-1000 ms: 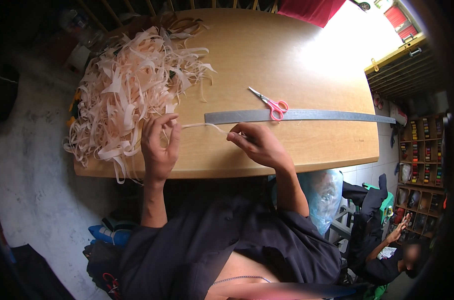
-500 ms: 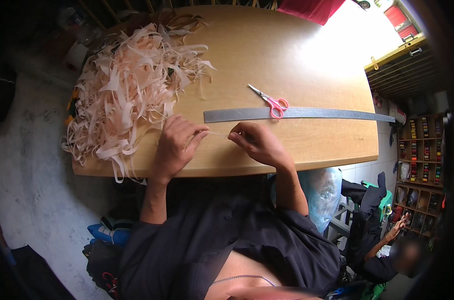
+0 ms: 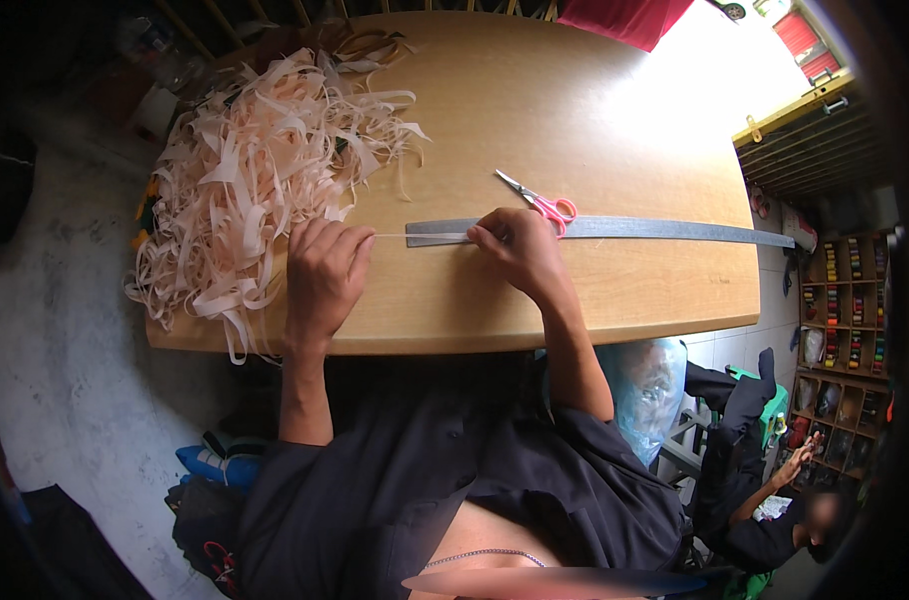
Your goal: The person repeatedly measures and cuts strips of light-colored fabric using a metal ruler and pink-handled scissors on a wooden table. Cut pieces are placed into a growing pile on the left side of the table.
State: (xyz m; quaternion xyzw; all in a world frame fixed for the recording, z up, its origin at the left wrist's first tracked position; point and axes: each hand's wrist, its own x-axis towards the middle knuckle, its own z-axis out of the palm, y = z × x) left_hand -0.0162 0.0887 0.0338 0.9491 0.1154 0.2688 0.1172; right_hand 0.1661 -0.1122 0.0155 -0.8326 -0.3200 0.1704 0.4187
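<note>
A thin pale strip [image 3: 420, 236] is stretched taut between my two hands, passing over the left end of a long metal ruler [image 3: 655, 228]. My left hand [image 3: 325, 270] pinches one end of it, beside a big heap of pale pink fabric strips [image 3: 240, 170]. With thumb and fingers closed, my right hand [image 3: 520, 250] grips the other end above the ruler. Just beyond that hand, scissors with pink handles [image 3: 557, 208] lie partly across the ruler, blades pointing away to the left.
The wooden table [image 3: 495, 100] carries all this. Red cloth [image 3: 625, 20] hangs at its far edge. A bluish plastic bag [image 3: 643, 395] stands by the near right edge. At the right, another person [image 3: 765, 500] sits near a shelf of thread spools [image 3: 843, 300].
My hands have moved apart, the left one leftward and the right one up onto the ruler. A longer length of the strip now shows, pulled straight between them.
</note>
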